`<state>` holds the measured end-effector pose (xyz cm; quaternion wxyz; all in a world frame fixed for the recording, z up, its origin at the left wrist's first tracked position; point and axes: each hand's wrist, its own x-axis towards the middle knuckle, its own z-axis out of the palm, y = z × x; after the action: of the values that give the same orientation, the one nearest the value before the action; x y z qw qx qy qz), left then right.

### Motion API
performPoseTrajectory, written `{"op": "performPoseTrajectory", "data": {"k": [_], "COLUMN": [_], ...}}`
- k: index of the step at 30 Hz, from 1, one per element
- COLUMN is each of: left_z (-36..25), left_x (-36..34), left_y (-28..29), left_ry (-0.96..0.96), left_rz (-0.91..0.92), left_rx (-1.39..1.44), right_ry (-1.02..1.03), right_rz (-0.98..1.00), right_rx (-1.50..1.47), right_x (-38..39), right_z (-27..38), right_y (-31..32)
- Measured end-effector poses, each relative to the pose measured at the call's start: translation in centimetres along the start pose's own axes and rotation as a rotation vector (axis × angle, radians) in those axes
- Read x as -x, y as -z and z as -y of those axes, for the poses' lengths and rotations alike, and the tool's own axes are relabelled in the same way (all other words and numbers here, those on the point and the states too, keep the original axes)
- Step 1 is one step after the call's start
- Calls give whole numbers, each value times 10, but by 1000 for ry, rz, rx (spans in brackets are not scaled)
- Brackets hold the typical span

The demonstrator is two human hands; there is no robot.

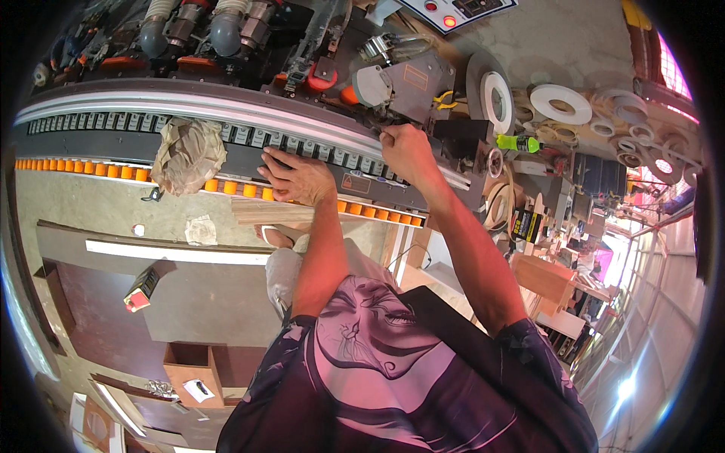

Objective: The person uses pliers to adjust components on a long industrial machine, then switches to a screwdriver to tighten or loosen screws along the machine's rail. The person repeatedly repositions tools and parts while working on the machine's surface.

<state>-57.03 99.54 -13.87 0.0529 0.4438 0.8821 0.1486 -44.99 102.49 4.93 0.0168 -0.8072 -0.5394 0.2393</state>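
My left hand [300, 180] lies on the dark front bed of a long edge-banding machine [260, 157], palm down with its fingers spread. Its fingertips reach the row of black track pads [291, 143]. My right hand [408, 155] is further right, over the machine's rail, with its fingers curled closed. Whatever they hold, if anything, is hidden. A crumpled beige cloth or paper [189, 155] lies across the bed to the left of my left hand. Orange rollers [249, 190] line the machine's near edge.
Grey hose elbows [226, 41] and motors stand at the back left. A control panel [453, 9] with lit red buttons is at the top. White rolls of edge tape [560, 104] and a green bottle [518, 143] are to the right. Boards [204, 291] and a carton [140, 291] lie behind me.
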Motion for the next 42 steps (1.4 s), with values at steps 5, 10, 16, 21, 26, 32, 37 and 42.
{"op": "performPoseTrajectory", "data": {"k": [5,10,16,21,26,32,37,42], "left_z": [0,3,2,-2,4,18,92,105], "left_x": [0,0,0,6,9,5,-46,-72], "left_y": [-1,-2,0,0,-21,-45,-29,10], "left_ry": [6,-16,6,2,-40,-138,-495,-862], "left_rz": [-6,-27,-13,-37,-247,-358,-23,373], "left_rx": [-9,-3,-31,-101,-185,-192,-227,-287], "right_ry": [123,112,143,218,-2,-415,-735,-709], "right_rz": [-33,-34,-61,-305,-872,-986,-530,-292], "right_rx": [-59,-112,-263,-350,-986,-1128,-921,-1258], "right_x": [22,58,130,196,269,344,320,260], "right_z": [2,7,-6,-75,-158,-299,-352,-312], "right_y": [19,48,104,89,63,-35,-258,-334]}}
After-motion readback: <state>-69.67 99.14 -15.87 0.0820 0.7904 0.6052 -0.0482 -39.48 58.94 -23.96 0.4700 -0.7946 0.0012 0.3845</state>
